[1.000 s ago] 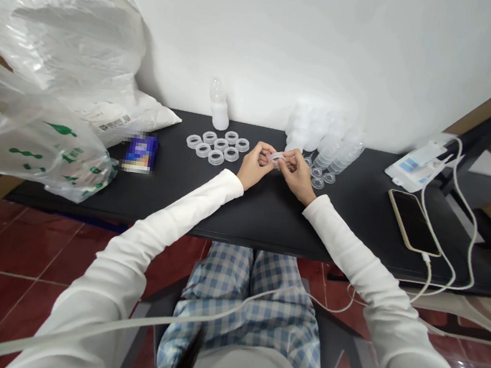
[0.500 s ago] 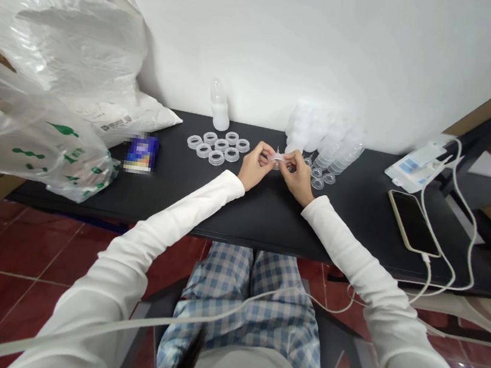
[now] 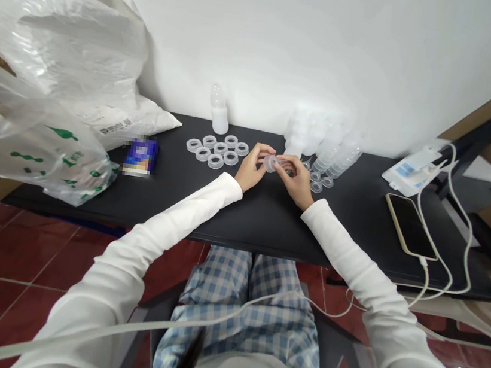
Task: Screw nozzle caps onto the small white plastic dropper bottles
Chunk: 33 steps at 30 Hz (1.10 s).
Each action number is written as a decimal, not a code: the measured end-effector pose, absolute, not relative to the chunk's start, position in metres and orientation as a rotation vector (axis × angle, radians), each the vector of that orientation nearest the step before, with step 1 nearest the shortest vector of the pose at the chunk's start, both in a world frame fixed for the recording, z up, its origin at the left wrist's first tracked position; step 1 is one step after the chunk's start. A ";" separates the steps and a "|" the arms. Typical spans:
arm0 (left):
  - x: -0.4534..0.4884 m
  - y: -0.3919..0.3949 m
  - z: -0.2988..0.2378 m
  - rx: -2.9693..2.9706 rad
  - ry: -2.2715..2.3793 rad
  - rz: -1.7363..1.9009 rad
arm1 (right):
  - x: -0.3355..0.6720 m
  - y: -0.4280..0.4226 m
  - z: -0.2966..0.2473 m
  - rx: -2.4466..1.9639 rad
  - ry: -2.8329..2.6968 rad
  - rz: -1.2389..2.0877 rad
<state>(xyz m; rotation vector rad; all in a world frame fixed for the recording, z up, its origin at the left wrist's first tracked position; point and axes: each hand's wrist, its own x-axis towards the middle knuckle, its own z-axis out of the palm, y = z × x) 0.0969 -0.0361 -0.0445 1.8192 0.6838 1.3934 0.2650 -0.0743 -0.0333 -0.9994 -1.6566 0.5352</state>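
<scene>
Okay, head view only. Left hand [image 3: 251,170] and right hand [image 3: 296,181] are working close together above the black table [image 3: 266,232], just in front of the stacked parts. Both are pinching a clear plastic ring piece [image 3: 270,163] from either side, fingers curled in and pressed on its rim. It's being held up off the tabletop, between the hands, nearer the left one. Can't tell if anything else is tucked inside the right fingers.

Left of the hands, eight clear plastic rings [image 3: 216,150] are lying flat in a loose cluster, and a clear plastic bottle [image 3: 220,112] is standing upright behind them. Right of the hands, a row of clear plastic bottles [image 3: 325,143] is leaning together against the wall, with small clear flared pieces [image 3: 316,186] sitting in front of it.

Further left, white plastic bags [image 3: 49,55] are bulging over the table end beside a blurred blue packet [image 3: 140,157]. Far right, a smartphone [image 3: 409,225] is lying face up with a white cable [image 3: 442,234] plugged in.
</scene>
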 end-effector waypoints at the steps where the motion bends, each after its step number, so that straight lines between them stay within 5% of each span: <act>1: 0.097 -0.036 -0.045 1.825 0.702 1.382 | 0.265 -0.075 -0.032 -0.997 -1.666 0.488; 16: 0.141 -0.009 -0.037 1.762 1.082 1.187 | 0.313 -0.062 -0.011 -1.135 -1.441 -0.339; 23: 0.169 0.006 -0.027 1.834 1.173 1.192 | 0.313 -0.060 -0.013 -1.102 -1.394 -0.241; 33: 0.064 -0.014 -0.030 2.460 1.025 1.397 | 0.299 -0.061 -0.020 -1.021 -1.438 0.379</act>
